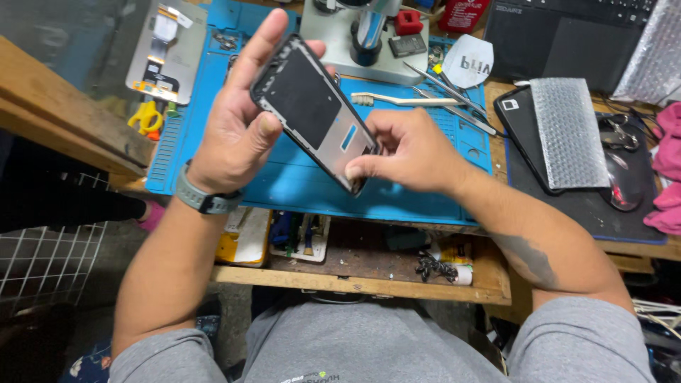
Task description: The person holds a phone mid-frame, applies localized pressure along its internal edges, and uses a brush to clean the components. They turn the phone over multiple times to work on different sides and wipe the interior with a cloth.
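While both hands grip it, left hand [237, 131] cradling, right hand [408, 152] pinching its lower corner, the phone frame [316, 113] appears light, thin, rigid; edges suit holding.

Grey short-sleeved shirt, grey wristwatch [206, 199], dark forearm tattoo [528, 257]

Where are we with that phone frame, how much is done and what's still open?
Done: the phone frame is stripped, with no screen in it. In hand: the left hand holds it over the blue mat while the right hand pinches its lower corner. Left: a detached screen panel lies apart at the mat's left edge, and tweezers and a toothbrush lie unused.
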